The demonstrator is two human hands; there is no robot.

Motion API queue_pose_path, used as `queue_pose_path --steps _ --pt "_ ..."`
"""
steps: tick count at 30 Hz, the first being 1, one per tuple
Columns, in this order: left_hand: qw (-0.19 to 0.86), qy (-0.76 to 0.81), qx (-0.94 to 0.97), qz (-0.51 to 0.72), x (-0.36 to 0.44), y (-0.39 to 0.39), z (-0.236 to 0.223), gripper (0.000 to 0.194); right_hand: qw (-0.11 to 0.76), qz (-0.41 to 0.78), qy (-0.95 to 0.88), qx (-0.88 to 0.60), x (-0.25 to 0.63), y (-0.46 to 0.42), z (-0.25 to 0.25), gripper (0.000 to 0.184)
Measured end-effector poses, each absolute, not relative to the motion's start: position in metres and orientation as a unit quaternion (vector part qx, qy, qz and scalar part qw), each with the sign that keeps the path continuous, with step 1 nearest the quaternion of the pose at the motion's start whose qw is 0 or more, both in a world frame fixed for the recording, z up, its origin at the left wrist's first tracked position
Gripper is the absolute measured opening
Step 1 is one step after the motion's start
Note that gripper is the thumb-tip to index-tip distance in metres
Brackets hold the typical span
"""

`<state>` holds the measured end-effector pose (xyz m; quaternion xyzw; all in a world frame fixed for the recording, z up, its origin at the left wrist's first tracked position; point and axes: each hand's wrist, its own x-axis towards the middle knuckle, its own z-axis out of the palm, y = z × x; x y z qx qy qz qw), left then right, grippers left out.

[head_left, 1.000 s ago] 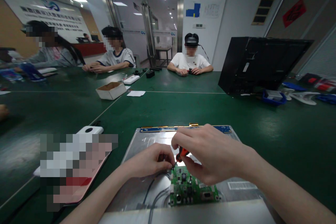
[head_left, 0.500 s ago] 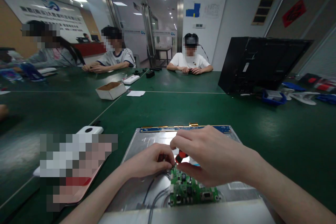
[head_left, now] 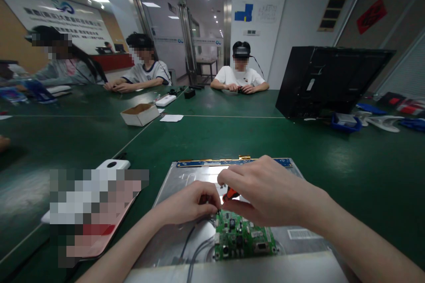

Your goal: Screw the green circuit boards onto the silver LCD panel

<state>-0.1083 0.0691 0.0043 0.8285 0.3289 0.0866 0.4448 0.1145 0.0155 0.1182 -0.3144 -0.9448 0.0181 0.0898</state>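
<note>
A bare metal display panel (head_left: 172, 190) lies in front of me with a green circuit board (head_left: 244, 239) on it. A narrow blue circuit strip (head_left: 199, 164) runs along the panel's far edge. My right hand (head_left: 265, 190) is closed around a screwdriver with an orange and black handle (head_left: 230, 194), tilted over the board's far left corner; the hand partly covers it. At that corner the fingertips of my left hand (head_left: 195, 201) are pinched together, and what they hold is too small to make out. Dark cables (head_left: 195, 250) run from the board's left side.
Left of the panel lie a white device (head_left: 114, 164) and a partly blurred pink item (head_left: 109, 234). Farther off stand an open cardboard box (head_left: 139, 115) and a large black monitor (head_left: 332, 82). Several people sit along the far side of the green table (head_left: 215, 137).
My right hand has turned and lifted slightly, and the screwdriver handle has tilted with it. More of the board's right side shows. My left hand stays in place.
</note>
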Motion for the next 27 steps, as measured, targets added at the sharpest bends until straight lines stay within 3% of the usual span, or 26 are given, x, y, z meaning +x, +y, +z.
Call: queue_pose_path --steps 5,11,21,27 --pt "0.469 0.327 0.812 0.119 -0.1098 0.0667 -0.0005 0.011 0.088 0.020 -0.952 -0.291 0.1135 0.0128 0.1201 0.016" --pt "0.438 0.336 0.828 0.102 -0.1093 0.0672 0.0022 0.014 0.105 0.010 -0.943 -0.317 0.1132 0.0165 0.1165 0.007" --pt "0.436 0.333 0.831 0.093 -0.1098 0.0676 0.0042 0.013 0.117 0.030 -0.951 -0.286 0.1140 0.0162 0.1163 0.018" --pt "0.436 0.330 0.831 0.102 -0.1076 0.0663 0.0083 0.013 0.117 0.019 -0.941 -0.318 0.1137 0.0172 0.1148 0.009"
